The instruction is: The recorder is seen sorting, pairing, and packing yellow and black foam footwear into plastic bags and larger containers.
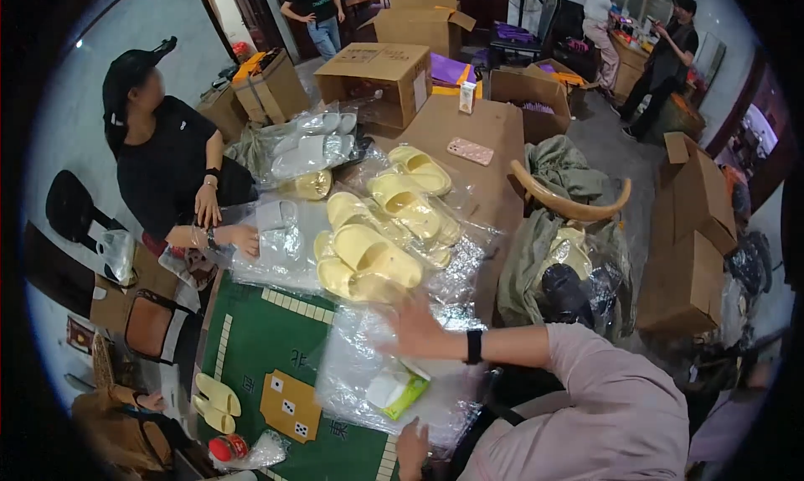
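My right hand (pixel 419 328) reaches left over a stack of clear plastic bags (pixel 352 347), with its fingers apart and blurred. By the bags' near edge is my left hand (pixel 410 452); its fingers are partly hidden, so its grip cannot be made out. A green-and-white packet (pixel 407 395) shows among the bags; whether it lies on or under the film I cannot tell. Just beyond my right hand, pale yellow slippers (pixel 377 259) in clear bags are piled up. Across the table, a co-worker's hand (pixel 243 240) rests on bagged grey slippers (pixel 280 230).
A green mahjong-patterned mat (pixel 285 330) covers the near table. Yellow slippers (pixel 216 401) and a red-lidded jar (pixel 228 447) stand left. A phone (pixel 470 151) lies on cardboard. Right are a sack (pixel 523 271), a curved wooden armrest (pixel 569 198) and cartons (pixel 691 230). Several people stand around.
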`<state>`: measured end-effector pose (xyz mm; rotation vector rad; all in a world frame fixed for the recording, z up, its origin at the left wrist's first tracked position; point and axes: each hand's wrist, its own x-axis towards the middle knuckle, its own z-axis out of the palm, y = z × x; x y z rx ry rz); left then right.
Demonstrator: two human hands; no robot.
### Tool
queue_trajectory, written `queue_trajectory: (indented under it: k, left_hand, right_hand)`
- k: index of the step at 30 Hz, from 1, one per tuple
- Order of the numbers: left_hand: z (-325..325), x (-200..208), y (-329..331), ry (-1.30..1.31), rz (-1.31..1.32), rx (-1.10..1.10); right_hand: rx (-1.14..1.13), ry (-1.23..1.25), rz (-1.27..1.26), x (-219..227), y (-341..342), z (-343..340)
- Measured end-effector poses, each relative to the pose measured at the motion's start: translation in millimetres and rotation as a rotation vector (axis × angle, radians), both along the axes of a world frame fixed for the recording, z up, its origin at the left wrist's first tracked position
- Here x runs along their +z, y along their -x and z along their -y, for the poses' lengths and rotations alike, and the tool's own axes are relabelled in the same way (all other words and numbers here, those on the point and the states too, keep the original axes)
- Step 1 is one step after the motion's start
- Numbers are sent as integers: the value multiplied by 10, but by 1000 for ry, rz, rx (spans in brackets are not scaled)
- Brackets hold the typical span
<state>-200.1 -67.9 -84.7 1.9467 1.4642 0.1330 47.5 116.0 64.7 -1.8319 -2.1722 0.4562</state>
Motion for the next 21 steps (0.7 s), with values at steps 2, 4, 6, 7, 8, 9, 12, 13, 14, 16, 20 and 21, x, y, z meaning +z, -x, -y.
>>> queue_trajectory:
  k: [2,4,6,7,8,9,12,13,14,16,20,21]
  left_hand:
    - [-404,693,-462,94,106,107]
    - [-678,957,-809,175,199,251]
    - [-931,967,-1062,92,379,291]
    - [-1009,938,-1157,89,372,283]
    - [-1071,875,-1197,29,350,258]
    - [-1092,841,-1261,-26,331,230]
    - [-1040,817,-1623,-85,277,143]
    - [-1007,767,-1682,-201,187,57]
    - [-956,723,-1716,-168,175,59]
    - [-848,512,-1771,-167,170,25]
    - [-815,426,-2008,-182,136,-22]
    - [-825,423,-2066,-203,100,-58]
  right_hand:
    - [-448,-349,84,-239,-586,-452]
    - [-456,-2,-143,-693,-862,-745]
    - [-335,171,-388,-983,-1010,-982]
    - [-221,-2,-412,-1072,-1013,-1063]
    - [-236,35,-421,-905,-884,-1223]
    - [-249,-69,-422,-672,-897,-1345]
    - [-488,-588,-29,-642,-1452,-1671]
    - [-537,-421,-9,-673,-1669,-1742]
    - [-562,-104,-160,-707,-1782,-1749]
    - [-580,173,-379,-971,-1921,-1784]
    - [-597,203,-897,-1185,-1863,-1863]
    - [-555,180,-1063,-1172,-1891,-1908]
